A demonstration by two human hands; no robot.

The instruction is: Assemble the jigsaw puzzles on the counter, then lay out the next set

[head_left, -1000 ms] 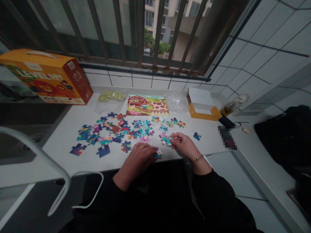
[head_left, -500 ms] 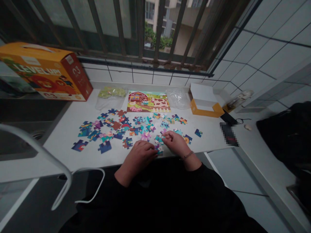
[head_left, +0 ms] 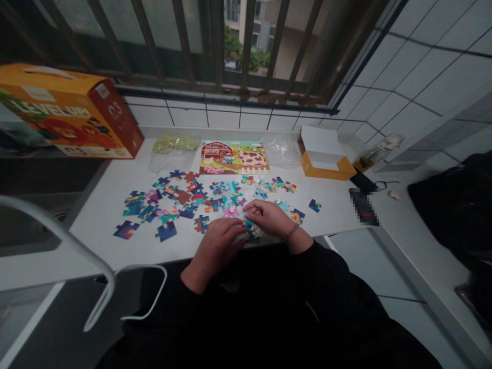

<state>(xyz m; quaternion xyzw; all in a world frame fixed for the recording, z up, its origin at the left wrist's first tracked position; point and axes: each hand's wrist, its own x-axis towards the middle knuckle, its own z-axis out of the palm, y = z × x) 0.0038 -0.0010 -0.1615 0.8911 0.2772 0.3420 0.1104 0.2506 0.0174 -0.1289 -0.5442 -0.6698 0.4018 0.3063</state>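
Observation:
At the counter's front edge my left hand [head_left: 220,240] is closed, its fingertips and thumb at the left side of a teal and purple jigsaw puzzle piece [head_left: 252,234]. My right hand [head_left: 268,217] pinches at a teal puzzle piece [head_left: 249,224] just above it, partly hidden by the fingers. Whether the two pieces interlock cannot be made out. A pink puzzle piece [head_left: 231,211] lies just beyond my hands. Many loose puzzle pieces [head_left: 166,231] spread to the left, and a dark blue puzzle piece [head_left: 314,205] lies apart on the right.
Behind the pieces lies a farm picture [head_left: 234,158], between a bag of green pieces [head_left: 175,146] and a clear plastic bag [head_left: 282,152]. An open yellow-and-white box [head_left: 326,166] stands right, an orange carton [head_left: 69,113] left. A white curved tube [head_left: 65,236] crosses the left foreground.
My right hand has moved left, closer to my left hand, over the teal piece. My left hand's fingers have lifted slightly. The view has shifted a little.

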